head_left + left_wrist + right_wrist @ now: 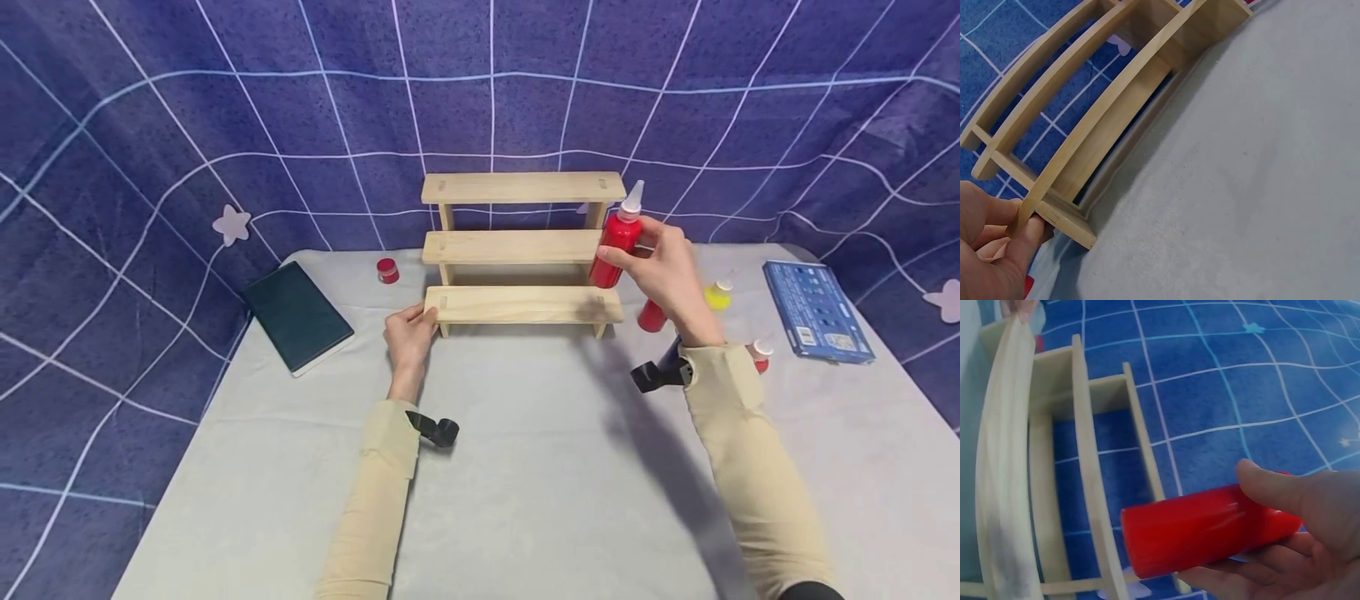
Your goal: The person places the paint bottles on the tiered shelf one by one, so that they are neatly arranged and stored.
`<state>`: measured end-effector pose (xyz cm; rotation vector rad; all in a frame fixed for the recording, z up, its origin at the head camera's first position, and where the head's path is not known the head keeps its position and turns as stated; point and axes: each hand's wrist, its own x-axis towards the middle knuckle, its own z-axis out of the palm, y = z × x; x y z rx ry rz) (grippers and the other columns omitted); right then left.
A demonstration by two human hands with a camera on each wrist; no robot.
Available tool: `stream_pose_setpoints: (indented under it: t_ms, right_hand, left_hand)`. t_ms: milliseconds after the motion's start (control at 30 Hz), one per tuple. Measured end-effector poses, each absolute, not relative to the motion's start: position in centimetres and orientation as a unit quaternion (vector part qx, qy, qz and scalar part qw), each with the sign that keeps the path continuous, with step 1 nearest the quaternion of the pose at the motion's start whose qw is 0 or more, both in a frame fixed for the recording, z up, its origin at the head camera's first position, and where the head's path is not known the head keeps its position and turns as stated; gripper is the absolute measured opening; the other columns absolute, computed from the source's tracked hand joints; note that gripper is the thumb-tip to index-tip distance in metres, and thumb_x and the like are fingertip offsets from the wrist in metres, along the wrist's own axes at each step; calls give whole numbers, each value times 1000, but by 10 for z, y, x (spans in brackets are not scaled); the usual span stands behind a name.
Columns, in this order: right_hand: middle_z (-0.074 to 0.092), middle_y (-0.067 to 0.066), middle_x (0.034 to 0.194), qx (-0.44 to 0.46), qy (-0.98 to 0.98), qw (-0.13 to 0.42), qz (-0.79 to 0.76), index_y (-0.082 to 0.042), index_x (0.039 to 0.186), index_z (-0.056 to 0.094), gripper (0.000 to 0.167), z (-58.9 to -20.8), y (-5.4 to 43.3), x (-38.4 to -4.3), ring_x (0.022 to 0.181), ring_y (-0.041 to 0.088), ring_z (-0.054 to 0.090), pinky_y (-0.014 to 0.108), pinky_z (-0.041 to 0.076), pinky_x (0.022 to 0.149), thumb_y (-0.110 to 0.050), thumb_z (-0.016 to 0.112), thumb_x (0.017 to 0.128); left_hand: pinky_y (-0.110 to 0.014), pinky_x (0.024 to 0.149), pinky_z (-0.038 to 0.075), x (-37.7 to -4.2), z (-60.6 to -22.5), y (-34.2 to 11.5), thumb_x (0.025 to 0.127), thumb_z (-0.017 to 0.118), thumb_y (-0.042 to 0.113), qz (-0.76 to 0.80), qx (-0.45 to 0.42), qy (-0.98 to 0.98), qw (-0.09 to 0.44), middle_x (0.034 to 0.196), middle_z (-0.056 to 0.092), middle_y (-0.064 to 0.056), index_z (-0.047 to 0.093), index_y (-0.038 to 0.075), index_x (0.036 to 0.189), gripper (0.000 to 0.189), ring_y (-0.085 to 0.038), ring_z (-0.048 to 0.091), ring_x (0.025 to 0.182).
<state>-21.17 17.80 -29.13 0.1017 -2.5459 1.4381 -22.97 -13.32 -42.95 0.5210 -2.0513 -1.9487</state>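
A three-tier wooden shelf (pixel 525 304) stands at the back of the white-covered table. My left hand (pixel 410 337) grips the left end of its lowest board, thumb and fingers around the edge, as the left wrist view shows up close. In my right hand (pixel 663 271) is a red squeeze bottle (pixel 617 250) with a clear pointed nozzle, held between thumb and fingers. The bottle is raised in front of the shelf's right end, nozzle up and slightly tilted. In the right wrist view the red bottle (pixel 1204 531) overlaps the upper boards.
A small red-lidded jar (pixel 387 270) sits left of the shelf, beside a dark green book (pixel 298 317). Behind my right forearm stand another red bottle (pixel 652 317), a yellow bottle (pixel 717 295) and a white-capped red one (pixel 761 355). A blue box (pixel 817 312) lies far right.
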Motion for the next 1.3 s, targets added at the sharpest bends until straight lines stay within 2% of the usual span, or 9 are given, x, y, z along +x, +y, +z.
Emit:
stream_pose_setpoints:
  t_ms: [67,167,433,700,1000,1200,1300]
  right_hand:
    - [70,21,108,36,-865,117,486,-3,120,65,38,-294,175,-218,76,0,62,18,48,73,-18,75,86]
    - [70,21,109,35,-864,123,488,-3,121,64,38,-295,171,-226,74,0,60,20,46,72,-19,74,87]
    - [68,19,116,17,-848,106,520,-4,127,60,42,-295,163,-249,95,12,61,23,46,81,-16,72,89]
    - [69,16,109,12,-843,115,525,0,122,60,38,-297,158,-269,85,6,58,19,46,77,-13,71,89]
    - [67,20,115,6,-854,109,509,0,124,59,39,-299,155,-280,95,14,59,22,45,83,-14,70,90]
    - [66,22,117,13,-853,100,512,2,126,58,41,-302,151,-284,91,11,60,19,47,81,-13,70,90]
    - [65,22,119,17,-851,92,516,2,128,57,43,-303,147,-286,93,14,61,19,50,81,-12,69,90]
  left_hand:
    - [-26,84,59,-230,-429,-133,91,66,3,-667,177,-710,136,114,66,-29,64,-10,120,32,-31,68,105]
    - [-28,85,60,-231,-428,-132,91,66,3,-663,174,-715,138,114,66,-29,64,-10,119,31,-31,67,105]
    - [-29,86,60,-233,-426,-131,91,66,4,-664,170,-716,134,113,66,-29,64,-10,120,32,-31,68,105]
    - [-29,84,60,-232,-426,-130,91,66,3,-655,166,-725,135,110,67,-29,64,-12,118,31,-33,68,103]
    - [-28,82,61,-230,-428,-128,91,66,3,-645,160,-735,139,110,67,-28,65,-11,117,29,-32,69,102]
    - [-26,78,62,-228,-429,-131,90,68,5,-627,168,-746,148,108,69,-26,68,-9,115,29,-30,70,99]
    - [-25,76,62,-227,-430,-134,90,69,5,-624,177,-746,152,107,69,-25,68,-8,115,29,-30,70,98]
